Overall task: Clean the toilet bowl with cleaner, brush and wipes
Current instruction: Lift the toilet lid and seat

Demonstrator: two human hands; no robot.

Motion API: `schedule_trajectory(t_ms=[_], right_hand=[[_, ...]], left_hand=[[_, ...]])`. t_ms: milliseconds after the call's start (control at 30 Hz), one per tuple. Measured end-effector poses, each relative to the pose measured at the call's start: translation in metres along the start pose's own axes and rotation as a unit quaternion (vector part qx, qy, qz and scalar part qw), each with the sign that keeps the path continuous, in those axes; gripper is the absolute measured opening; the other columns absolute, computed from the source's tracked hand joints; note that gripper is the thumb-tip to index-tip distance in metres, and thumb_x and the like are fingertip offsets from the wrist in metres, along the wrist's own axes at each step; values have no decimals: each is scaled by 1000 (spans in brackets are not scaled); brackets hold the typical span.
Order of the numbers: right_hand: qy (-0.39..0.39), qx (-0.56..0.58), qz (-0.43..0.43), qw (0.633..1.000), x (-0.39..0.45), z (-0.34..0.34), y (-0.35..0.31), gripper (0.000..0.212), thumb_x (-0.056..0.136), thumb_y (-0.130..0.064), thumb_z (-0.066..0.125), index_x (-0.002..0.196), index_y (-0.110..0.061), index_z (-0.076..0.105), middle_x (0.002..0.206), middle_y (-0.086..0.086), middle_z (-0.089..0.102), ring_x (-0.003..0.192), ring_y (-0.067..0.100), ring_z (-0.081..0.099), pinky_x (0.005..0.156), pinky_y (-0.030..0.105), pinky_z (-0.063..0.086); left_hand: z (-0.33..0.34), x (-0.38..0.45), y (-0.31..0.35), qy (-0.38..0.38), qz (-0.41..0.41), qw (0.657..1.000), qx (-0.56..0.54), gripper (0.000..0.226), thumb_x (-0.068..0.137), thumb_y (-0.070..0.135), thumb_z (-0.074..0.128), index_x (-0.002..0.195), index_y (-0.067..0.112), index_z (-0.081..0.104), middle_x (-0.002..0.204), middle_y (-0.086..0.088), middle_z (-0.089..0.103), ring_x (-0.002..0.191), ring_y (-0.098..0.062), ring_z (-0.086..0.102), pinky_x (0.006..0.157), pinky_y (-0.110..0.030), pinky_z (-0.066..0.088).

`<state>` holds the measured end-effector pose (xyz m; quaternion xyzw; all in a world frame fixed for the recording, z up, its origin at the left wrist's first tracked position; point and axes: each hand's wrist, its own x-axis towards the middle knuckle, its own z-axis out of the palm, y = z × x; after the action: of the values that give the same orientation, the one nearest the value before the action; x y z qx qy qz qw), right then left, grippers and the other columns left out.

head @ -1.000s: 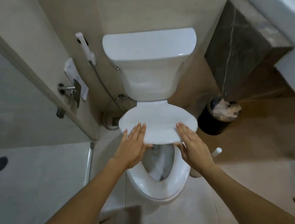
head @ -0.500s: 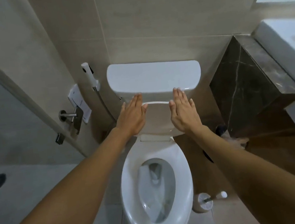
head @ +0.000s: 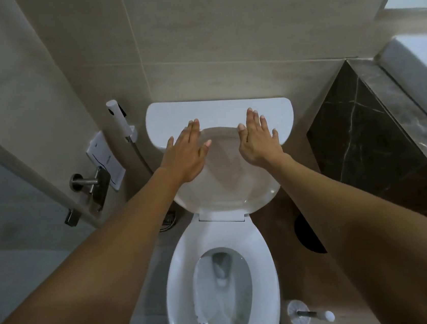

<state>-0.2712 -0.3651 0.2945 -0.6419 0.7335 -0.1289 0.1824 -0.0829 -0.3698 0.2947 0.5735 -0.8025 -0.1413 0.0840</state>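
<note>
The white toilet stands below me with its seat (head: 265, 265) down and the bowl (head: 223, 291) uncovered, water at the bottom. The lid (head: 228, 176) is raised and leans back against the cistern (head: 217, 110). My left hand (head: 189, 154) lies flat on the lid's upper left, fingers straight. My right hand (head: 257, 138) lies flat on its upper right, fingers straight too. A toilet brush (head: 301, 314) sits in its holder on the floor, right of the bowl.
A bidet sprayer (head: 119, 118) hangs on the wall left of the cistern, with a paper holder (head: 95, 184) beyond it. A dark marble block (head: 373, 127) and a white basin (head: 426, 79) stand at right. A black bin (head: 307, 236) shows behind my right forearm.
Both hands lifted the lid from half-raised over the bowl to fully upright against the cistern. The view tilted up and moved closer.
</note>
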Motion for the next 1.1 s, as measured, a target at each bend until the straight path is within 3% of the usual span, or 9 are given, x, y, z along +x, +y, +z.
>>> schedule_trajectory(t_ms=[267, 600, 833, 1100], right_hand=[[-26, -37, 5, 999, 10, -12, 0, 57, 103, -40, 8, 153, -17, -8, 161, 2, -9, 148, 20, -9, 118, 48, 0], [-12, -102, -41, 994, -41, -9, 16, 65, 101, -49, 17, 154, -16, -1, 161, 5, -8, 148, 22, -8, 118, 45, 3], [-12, -130, -35, 991, -119, 15, 12, 65, 101, -48, 19, 154, -15, -1, 161, 6, -3, 148, 22, -5, 118, 43, 2], [-66, -93, 8, 993, -223, 86, 20, 63, 102, -42, 23, 154, -13, 2, 161, 5, -2, 148, 20, -3, 118, 43, 4]], left_hand=[[-16, 11, 2, -66, -19, 997, 38, 65, 102, 46, 18, 151, 12, -8, 160, -6, -5, 147, -21, 1, 117, -47, 6], [-42, -14, 11, -46, 3, 996, 80, 65, 102, 46, 18, 152, 10, -4, 160, -7, -4, 147, -22, 1, 117, -46, 5], [-27, -79, 4, -37, 38, 995, 79, 67, 101, 46, 23, 152, 9, -1, 160, -9, -4, 147, -23, 2, 116, -47, 8], [36, -180, -28, -100, 9, 993, 64, 65, 101, 45, 25, 152, 10, 4, 160, -9, 3, 146, -23, 6, 116, -47, 10]])
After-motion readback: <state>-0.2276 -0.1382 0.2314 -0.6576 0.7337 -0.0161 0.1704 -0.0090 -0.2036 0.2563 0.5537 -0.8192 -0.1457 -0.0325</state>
